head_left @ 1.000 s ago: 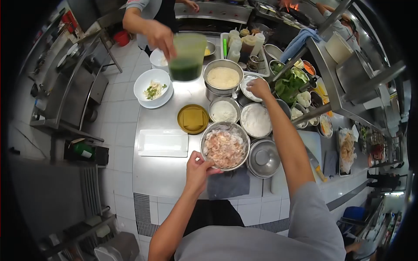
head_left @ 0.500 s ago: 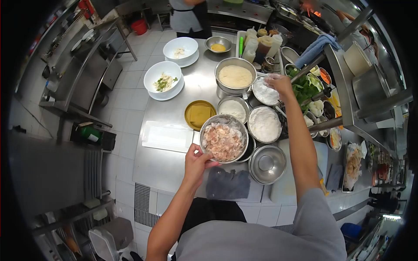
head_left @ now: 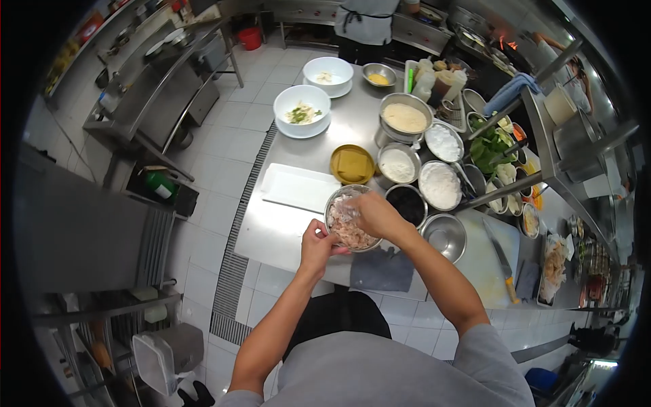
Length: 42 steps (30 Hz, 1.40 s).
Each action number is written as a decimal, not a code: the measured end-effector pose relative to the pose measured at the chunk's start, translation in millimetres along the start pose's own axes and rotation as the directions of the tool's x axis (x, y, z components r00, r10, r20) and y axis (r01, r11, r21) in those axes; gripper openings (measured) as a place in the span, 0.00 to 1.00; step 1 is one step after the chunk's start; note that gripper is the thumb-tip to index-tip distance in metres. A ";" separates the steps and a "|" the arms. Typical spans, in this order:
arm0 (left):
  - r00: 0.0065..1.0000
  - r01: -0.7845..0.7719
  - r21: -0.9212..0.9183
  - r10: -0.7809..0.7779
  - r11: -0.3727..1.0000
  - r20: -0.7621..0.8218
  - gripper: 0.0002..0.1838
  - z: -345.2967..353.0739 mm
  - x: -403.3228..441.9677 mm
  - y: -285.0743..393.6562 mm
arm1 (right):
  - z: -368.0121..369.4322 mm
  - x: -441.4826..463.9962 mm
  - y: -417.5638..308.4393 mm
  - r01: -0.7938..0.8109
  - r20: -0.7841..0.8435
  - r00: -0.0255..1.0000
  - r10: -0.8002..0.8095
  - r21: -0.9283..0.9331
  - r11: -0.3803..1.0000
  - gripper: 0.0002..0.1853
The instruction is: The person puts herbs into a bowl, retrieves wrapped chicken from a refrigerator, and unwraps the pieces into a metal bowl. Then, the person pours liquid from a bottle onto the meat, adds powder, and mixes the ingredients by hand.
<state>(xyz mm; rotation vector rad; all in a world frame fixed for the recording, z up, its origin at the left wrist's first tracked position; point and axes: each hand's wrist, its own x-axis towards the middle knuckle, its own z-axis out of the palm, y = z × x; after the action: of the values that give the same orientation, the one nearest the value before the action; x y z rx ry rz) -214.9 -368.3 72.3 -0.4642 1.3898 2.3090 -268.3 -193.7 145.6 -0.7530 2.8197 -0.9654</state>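
My left hand [head_left: 320, 247] grips the lower left rim of a metal bowl [head_left: 329, 229] filled with pale pink chopped meat [head_left: 352, 235]. Over the upper right of that bowl is my right hand [head_left: 371, 216], smeared by motion, its fingers down at the meat. Whether it holds anything cannot be made out. To the right sit a dark-filled bowl [head_left: 407, 203] and an empty metal bowl [head_left: 444, 237]. Bowls of white powder [head_left: 441, 184] and white lumps [head_left: 444, 142] stand behind.
A white tray [head_left: 298, 188] and a yellow-brown round container [head_left: 352, 165] lie to the left. White bowls [head_left: 302, 110] stand farther back. A knife [head_left: 502, 258] rests on a cutting board [head_left: 475, 261]. Beyond the counter stands a person [head_left: 365, 24]. A metal shelf frame [head_left: 542, 169] rises at right.
My right hand has moved from the bowl of white lumps to the meat bowl. The view has shifted left. The co-worker's hand and the green container have left the counter.
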 end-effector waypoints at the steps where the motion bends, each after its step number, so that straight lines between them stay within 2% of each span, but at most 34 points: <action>1: 1.000 0.003 -0.001 -0.003 1.000 -0.023 0.15 -10.4 -4.2 -1.2 | 5.8 -1.5 -12.9 -0.052 0.098 0.994 0.056 -0.040 0.998 0.20; 2: 0.999 0.006 -0.002 -0.006 1.000 -0.044 0.16 -21.1 -8.3 -2.0 | 11.2 -1.8 -22.6 -0.101 0.192 0.975 0.115 -0.086 0.991 0.20; 4: 0.998 -0.005 -0.019 0.003 1.000 -0.061 0.16 -40.7 -14.6 -3.3 | 31.6 0.7 -19.4 -0.104 0.208 0.971 0.120 -0.085 0.991 0.19; 6: 0.997 -0.007 -0.038 0.005 0.999 -0.076 0.15 -57.6 -21.1 -8.5 | 50.4 1.8 -21.2 -0.132 0.104 0.986 0.133 -0.022 0.991 0.20; 7: 0.996 -0.009 -0.038 0.006 0.999 -0.084 0.15 -66.3 -22.3 -13.1 | 70.8 2.5 -10.3 -0.184 0.149 0.970 0.191 -0.058 0.981 0.30; 8: 0.996 -0.010 -0.036 0.007 0.999 -0.090 0.15 -74.8 -22.5 -18.5 | 92.0 0.6 -0.3 -0.186 0.151 0.970 0.193 -0.059 0.981 0.30; 10: 0.996 -0.025 -0.015 0.024 1.000 -0.087 0.15 -92.9 -17.5 -39.6 | 124.8 -10.8 9.1 -0.267 0.160 0.946 0.282 -0.107 0.958 0.41; 11: 0.995 -0.046 0.006 0.047 0.999 -0.083 0.15 -99.2 -15.7 -49.1 | 131.2 -15.1 0.4 -0.271 0.163 0.944 0.286 -0.110 0.956 0.41; 13: 0.997 -0.024 -0.014 0.023 1.000 -0.076 0.16 -106.8 -16.6 -64.1 | 142.5 -18.9 -16.1 -0.356 0.208 0.884 0.419 -0.281 0.891 0.45; 14: 0.997 -0.006 -0.030 0.004 1.000 -0.072 0.16 -108.9 -16.9 -68.5 | 141.1 -19.0 -19.4 -0.359 0.208 0.882 0.423 -0.283 0.889 0.45; 16: 0.999 0.015 -0.031 -0.017 0.999 -0.050 0.16 -110.3 -14.2 -74.1 | 141.6 -26.5 -23.9 -0.350 0.171 0.898 0.405 -0.282 0.893 0.36; 17: 0.999 0.025 -0.031 -0.026 0.999 -0.025 0.16 -108.0 -14.8 -74.6 | 144.0 -30.1 -22.7 -0.358 0.171 0.894 0.414 -0.282 0.890 0.36; 19: 0.999 0.051 -0.034 -0.051 0.998 -0.001 0.16 -101.3 -14.9 -68.8 | 145.1 -27.0 -16.3 -0.276 0.154 0.926 0.344 -0.342 0.898 0.30; 22: 0.994 0.107 0.002 -0.107 0.994 0.023 0.15 -90.8 -11.0 -56.1 | 143.4 -28.6 -12.7 -0.235 0.077 0.957 0.280 -0.357 0.904 0.26; 23: 0.989 0.143 0.035 -0.144 0.989 0.020 0.15 -87.7 -9.6 -53.9 | 142.0 -28.9 -13.9 -0.234 0.079 0.957 0.278 -0.357 0.904 0.26; 24: 0.989 0.143 0.035 -0.144 0.989 0.019 0.15 -83.4 -8.2 -52.4 | 140.5 -29.3 -14.6 -0.311 0.062 0.935 0.349 -0.327 0.892 0.27; 25: 0.993 0.114 0.011 -0.114 0.993 0.016 0.15 -78.4 -6.6 -53.9 | 139.7 -31.2 -14.3 -0.390 0.046 0.906 0.421 -0.294 0.872 0.29; 26: 0.996 0.090 -0.012 -0.089 0.996 0.016 0.14 -74.3 -5.7 -55.7 | 140.3 -34.5 -10.5 -0.398 0.046 0.902 0.429 -0.293 0.869 0.29; 28: 0.995 0.101 -0.024 -0.100 0.995 0.027 0.14 -74.3 -0.8 -59.4 | 135.7 -40.9 0.8 -0.286 0.015 0.954 0.299 -0.254 0.924 0.34; 29: 0.992 0.121 -0.017 -0.120 0.993 0.033 0.14 -77.9 5.6 -61.9 | 116.7 -33.7 -4.3 -0.370 0.215 0.893 0.395 -0.150 0.917 0.40; 30: 0.990 0.140 -0.011 -0.140 0.990 0.037 0.14 -81.8 11.3 -64.7 | 100.2 -30.9 -6.4 -0.385 0.210 0.887 0.411 -0.152 0.910 0.40; 32: 0.987 0.153 0.000 -0.153 0.988 0.057 0.14 -82.9 14.4 -58.7 | 79.6 -28.3 1.1 -0.256 0.258 0.940 0.222 0.103 0.961 0.42; 33: 0.987 0.149 0.008 -0.149 0.989 0.067 0.15 -83.4 15.3 -56.1 | 82.7 -27.0 15.5 -0.335 0.225 0.926 0.304 0.112 0.936 0.44; 34: 0.986 0.145 0.016 -0.146 0.989 0.075 0.15 -84.4 16.7 -55.6 | 84.9 -24.7 24.0 -0.345 0.225 0.922 0.314 0.113 0.932 0.44; 36: 0.985 0.132 0.036 -0.135 0.991 0.104 0.15 -84.1 20.3 -56.1 | 94.3 -17.9 34.7 -0.431 0.146 0.883 0.445 -0.118 0.895 0.48; 38: 0.984 0.094 0.072 -0.104 0.993 0.146 0.15 -82.0 21.5 -53.2 | 112.6 -24.1 33.3 -0.404 0.152 0.893 0.424 -0.144 0.903 0.47; 40: 0.983 0.091 0.145 -0.112 0.985 0.146 0.15 -82.2 25.5 -51.9 | 130.7 -30.1 11.4 -0.455 0.076 0.864 0.498 -0.306 0.836 0.43; 41: 0.984 0.069 0.206 -0.100 0.976 0.144 0.14 -80.7 27.3 -50.7 | 130.2 -30.0 10.6 -0.456 0.068 0.867 0.493 -0.288 0.842 0.36; 42: 0.984 0.069 0.205 -0.100 0.976 0.148 0.14 -79.1 26.9 -49.5 | 128.7 -32.1 11.8 -0.457 0.066 0.867 0.495 -0.291 0.840 0.36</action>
<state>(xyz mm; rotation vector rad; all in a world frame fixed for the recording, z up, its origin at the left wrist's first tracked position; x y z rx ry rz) -207.5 -413.3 -13.4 -0.2685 1.4738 2.0641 -217.5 -242.5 32.6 -0.0937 2.8225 -0.4392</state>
